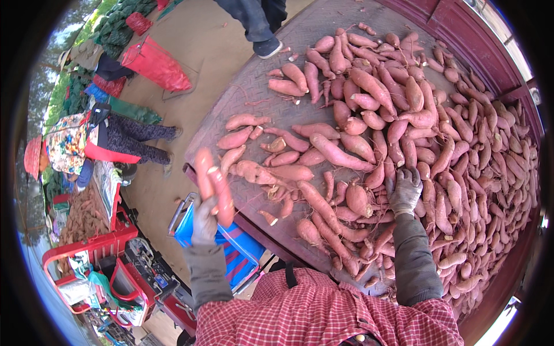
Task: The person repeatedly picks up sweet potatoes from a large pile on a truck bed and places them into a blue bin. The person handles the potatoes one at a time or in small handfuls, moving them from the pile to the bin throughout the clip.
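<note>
Hands well apart, both in grey gloves. Left hand [203, 225] is raised at the near edge of the metal bed [254, 95], clamped around a couple of reddish-pink sweet potatoes [223, 199]; these are blurred, so exact count unclear. Right hand [405, 190] is down on the big sweet potato pile [479, 155], fingers over the roots; can't tell if it grips one. Pile covers the right of the bed, up against the dark red side wall [456, 37]; looser roots lie toward the left, several with cut ends. Below the left hand: blue bag [236, 254] with red stripes, open-topped, beside the bed edge. Far left: red vehicle [86, 245] with more roots behind it, a bending person [72, 141] in a floral top. Upper left: red sack [156, 64] on the ground. Top: someone's dark shoe [268, 47] next to the bed.
</note>
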`<state>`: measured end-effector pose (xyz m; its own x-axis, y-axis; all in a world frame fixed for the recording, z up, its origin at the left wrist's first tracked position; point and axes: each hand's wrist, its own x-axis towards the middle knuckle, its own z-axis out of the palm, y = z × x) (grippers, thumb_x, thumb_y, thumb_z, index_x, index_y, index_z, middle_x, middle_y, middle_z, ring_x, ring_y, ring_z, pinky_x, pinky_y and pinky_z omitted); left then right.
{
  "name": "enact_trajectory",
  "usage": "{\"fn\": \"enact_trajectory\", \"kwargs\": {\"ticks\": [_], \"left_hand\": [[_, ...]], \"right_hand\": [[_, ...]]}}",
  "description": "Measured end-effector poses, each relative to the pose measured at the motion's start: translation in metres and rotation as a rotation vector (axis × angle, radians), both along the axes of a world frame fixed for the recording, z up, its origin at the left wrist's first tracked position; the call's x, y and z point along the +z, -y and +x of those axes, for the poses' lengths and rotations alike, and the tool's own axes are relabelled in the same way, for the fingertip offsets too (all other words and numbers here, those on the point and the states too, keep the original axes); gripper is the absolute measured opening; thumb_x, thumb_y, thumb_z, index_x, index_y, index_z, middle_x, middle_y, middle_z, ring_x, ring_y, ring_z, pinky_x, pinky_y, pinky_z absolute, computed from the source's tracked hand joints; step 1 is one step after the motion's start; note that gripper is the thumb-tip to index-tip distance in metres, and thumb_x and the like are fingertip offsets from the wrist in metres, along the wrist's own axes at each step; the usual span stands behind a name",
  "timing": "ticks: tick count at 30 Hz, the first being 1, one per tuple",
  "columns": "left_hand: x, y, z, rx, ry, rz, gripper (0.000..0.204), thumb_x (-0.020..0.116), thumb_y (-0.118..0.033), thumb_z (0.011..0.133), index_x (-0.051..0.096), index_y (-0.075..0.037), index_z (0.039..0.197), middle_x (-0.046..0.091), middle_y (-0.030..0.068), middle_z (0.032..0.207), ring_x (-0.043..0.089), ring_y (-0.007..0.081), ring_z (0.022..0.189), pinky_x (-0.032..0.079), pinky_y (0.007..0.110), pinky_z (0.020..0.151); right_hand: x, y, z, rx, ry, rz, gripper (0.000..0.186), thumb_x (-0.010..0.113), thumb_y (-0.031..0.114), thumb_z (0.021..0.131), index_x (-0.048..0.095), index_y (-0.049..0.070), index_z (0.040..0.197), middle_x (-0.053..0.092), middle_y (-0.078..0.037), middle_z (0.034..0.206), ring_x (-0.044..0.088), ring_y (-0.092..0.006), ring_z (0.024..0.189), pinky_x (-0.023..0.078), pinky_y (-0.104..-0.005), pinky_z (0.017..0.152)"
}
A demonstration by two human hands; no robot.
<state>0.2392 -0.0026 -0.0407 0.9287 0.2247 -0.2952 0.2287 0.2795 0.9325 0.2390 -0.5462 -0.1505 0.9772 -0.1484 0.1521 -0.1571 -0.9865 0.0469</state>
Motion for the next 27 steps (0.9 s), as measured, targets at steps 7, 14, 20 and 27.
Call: {"fn": "enact_trajectory", "kwargs": {"ticks": [7,14,20,27], "left_hand": [[-0.067,-0.11,-0.15,0.199,-0.772,0.582,0.05,0.071,-0.021,0.09,0.063,0.003,0.133,0.069,0.0079,0.105,0.065,0.014,0.084,0.053,0.034,0.064],[-0.059,-0.014,-0.001,0.003,0.01,1.078,0.027,0.074,-0.021,0.095,0.071,-0.003,0.114,0.074,0.0116,0.086,0.068,0.0206,0.073,0.054,0.038,0.069],[-0.096,0.02,0.156,-0.309,-0.051,1.715,0.046,0.078,-0.028,0.084,0.067,-0.019,0.128,0.069,0.0148,0.121,0.065,0.0396,0.113,0.056,0.048,0.091],[-0.105,0.03,0.225,-0.661,-0.506,1.791,0.071,0.087,-0.03,0.072,0.064,-0.018,0.138,0.067,0.0135,0.135,0.066,0.0332,0.123,0.056,0.048,0.097]], "right_hand": [[-0.01,0.006,-0.001,-0.001,0.02,-0.023,0.048,0.068,0.044,0.095,0.069,0.008,0.126,0.065,-0.009,0.131,0.048,-0.0344,0.14,0.04,-0.0537,0.108],[-0.005,0.005,0.0,0.019,0.038,-0.002,0.044,0.07,0.039,0.093,0.069,0.007,0.123,0.065,-0.01,0.129,0.05,-0.0338,0.138,0.041,-0.0512,0.105],[-0.008,0.002,0.001,0.023,0.017,0.009,0.046,0.071,0.039,0.092,0.068,0.006,0.124,0.065,-0.01,0.13,0.049,-0.0354,0.138,0.041,-0.0529,0.105],[-0.006,0.003,-0.001,-0.003,-0.002,0.027,0.051,0.072,0.041,0.09,0.068,0.007,0.127,0.064,-0.009,0.133,0.048,-0.0345,0.138,0.041,-0.0526,0.105]]}}
